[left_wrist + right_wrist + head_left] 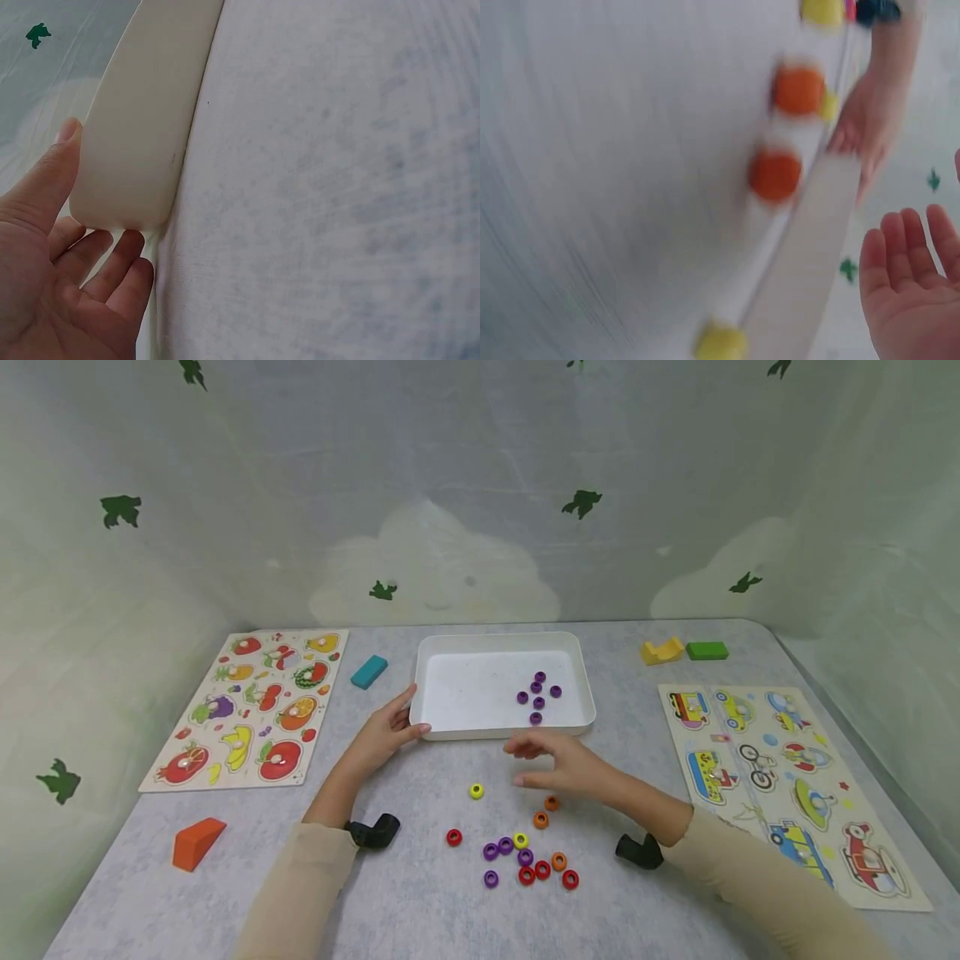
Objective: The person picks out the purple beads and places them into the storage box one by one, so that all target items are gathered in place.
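A shallow white tray (pixel 487 727) lies on the table, with several purple beads (pixel 538 702) in its right half. My left hand (pixel 381 735) holds the tray's near left corner; in the left wrist view the thumb is against one wall and the fingertips meet the end wall. In front of the tray's near edge my right hand (pixel 558 762) hovers with fingers extended, holding nothing. Below it lie loose beads: orange (pixel 541 820), yellow (pixel 476 791), red (pixel 542 869) and purple (pixel 491 852). The right wrist view is blurred, with the right palm (pixel 919 307) visible.
A fruit puzzle board (pixel 247 710) lies at left, a vehicle puzzle board (pixel 780 777) at right. A blue block (pixel 369 672) and an orange block (pixel 197 843) are on the left side. Yellow (pixel 663 651) and green (pixel 707 651) blocks lie at the back right.
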Tool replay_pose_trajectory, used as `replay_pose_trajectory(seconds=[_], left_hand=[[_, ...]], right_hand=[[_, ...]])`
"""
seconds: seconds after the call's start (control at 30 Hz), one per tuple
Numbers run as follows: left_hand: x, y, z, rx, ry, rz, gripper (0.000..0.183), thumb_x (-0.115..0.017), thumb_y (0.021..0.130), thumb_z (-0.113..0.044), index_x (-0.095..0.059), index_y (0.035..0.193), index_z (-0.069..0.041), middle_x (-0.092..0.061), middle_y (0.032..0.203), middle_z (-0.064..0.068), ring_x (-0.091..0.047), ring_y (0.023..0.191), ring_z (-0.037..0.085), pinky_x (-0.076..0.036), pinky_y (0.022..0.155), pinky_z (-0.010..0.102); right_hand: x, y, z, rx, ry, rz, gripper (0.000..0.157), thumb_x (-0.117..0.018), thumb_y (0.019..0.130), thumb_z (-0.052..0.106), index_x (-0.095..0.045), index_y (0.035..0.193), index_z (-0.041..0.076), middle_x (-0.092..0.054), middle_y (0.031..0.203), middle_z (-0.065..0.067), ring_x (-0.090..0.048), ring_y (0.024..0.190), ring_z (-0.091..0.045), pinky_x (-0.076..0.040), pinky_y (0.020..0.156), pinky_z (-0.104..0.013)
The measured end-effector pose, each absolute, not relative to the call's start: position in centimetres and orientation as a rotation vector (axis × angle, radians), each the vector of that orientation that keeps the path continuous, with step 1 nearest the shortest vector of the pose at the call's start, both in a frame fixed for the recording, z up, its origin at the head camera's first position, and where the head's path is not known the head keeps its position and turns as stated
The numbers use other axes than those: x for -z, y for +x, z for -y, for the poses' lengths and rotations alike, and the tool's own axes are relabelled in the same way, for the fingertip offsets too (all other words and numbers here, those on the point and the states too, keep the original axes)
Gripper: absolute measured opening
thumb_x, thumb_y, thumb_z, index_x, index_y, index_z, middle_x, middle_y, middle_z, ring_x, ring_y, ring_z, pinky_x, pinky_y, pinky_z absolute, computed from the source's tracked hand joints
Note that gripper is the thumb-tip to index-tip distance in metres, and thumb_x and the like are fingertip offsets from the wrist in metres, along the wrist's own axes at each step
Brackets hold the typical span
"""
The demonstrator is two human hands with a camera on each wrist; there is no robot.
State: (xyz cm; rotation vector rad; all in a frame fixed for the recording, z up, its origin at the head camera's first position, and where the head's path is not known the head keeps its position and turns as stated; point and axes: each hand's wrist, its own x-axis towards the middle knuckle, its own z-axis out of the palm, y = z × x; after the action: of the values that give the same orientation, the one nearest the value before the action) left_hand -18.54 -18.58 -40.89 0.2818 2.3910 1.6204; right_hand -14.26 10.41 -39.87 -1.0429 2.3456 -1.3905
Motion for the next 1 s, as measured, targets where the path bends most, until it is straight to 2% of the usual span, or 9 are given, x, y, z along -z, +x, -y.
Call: replay_pose_trajectory(seconds=[0.23, 0.5, 0.67, 0.83, 1.0], left_hand=[[41.0, -18.6, 18.6, -1.633, 0.293, -2.382, 0.075, -0.060, 0.075, -0.020, -0.014, 0.133, -0.014, -0.021, 0.132, 0.016, -0.028, 0.117, 0.024, -0.035, 0.085, 0.032], [41.0, -18.6, 18.6, -1.624, 0.280, -2.391, 0.074, -0.061, 0.075, -0.020, -0.015, 0.133, -0.015, -0.020, 0.133, 0.014, -0.027, 0.117, 0.023, -0.034, 0.086, 0.032], [41.7, -19.0, 18.9, -1.634, 0.270, -2.384, 0.076, -0.061, 0.074, -0.022, -0.015, 0.133, -0.016, -0.021, 0.133, 0.013, -0.027, 0.117, 0.022, -0.034, 0.086, 0.033], [42.8, -19.5, 19.2, -1.621, 0.275, -2.401, 0.079, -0.063, 0.071, -0.031, -0.016, 0.133, -0.019, -0.022, 0.133, 0.010, -0.028, 0.117, 0.018, -0.035, 0.085, 0.030], [43.0, -19.6, 19.2, -1.622, 0.279, -2.402, 0.080, -0.063, 0.070, -0.033, -0.015, 0.134, -0.019, -0.023, 0.133, 0.010, -0.029, 0.117, 0.017, -0.036, 0.085, 0.029]], right_hand=[[41.8, -11.2, -9.6, 1.241, -1.042, -2.179, 0.038, -0.063, 0.072, 0.028, -0.052, 0.105, 0.014, -0.052, 0.101, 0.002, -0.048, 0.089, -0.013, -0.042, 0.075, -0.026], [42.8, -10.3, -9.1, 1.054, -1.175, -2.161, 0.020, -0.061, 0.075, 0.021, -0.057, 0.094, 0.018, -0.053, 0.090, 0.012, -0.049, 0.082, -0.002, -0.042, 0.073, -0.017], [42.7, -10.2, -8.7, 0.956, -1.203, -2.235, 0.015, -0.060, 0.076, 0.021, -0.059, 0.091, 0.022, -0.053, 0.086, 0.015, -0.048, 0.076, 0.001, -0.041, 0.069, -0.014], [42.1, -10.6, -8.9, 1.049, -1.146, -2.230, 0.014, -0.059, 0.076, 0.018, -0.059, 0.090, 0.019, -0.053, 0.083, 0.013, -0.049, 0.073, 0.000, -0.043, 0.063, -0.015], [40.7, -12.8, -9.4, 1.275, -1.093, -2.284, 0.017, -0.059, 0.076, 0.010, -0.059, 0.093, 0.011, -0.055, 0.087, 0.007, -0.052, 0.076, -0.005, -0.045, 0.067, -0.018]])
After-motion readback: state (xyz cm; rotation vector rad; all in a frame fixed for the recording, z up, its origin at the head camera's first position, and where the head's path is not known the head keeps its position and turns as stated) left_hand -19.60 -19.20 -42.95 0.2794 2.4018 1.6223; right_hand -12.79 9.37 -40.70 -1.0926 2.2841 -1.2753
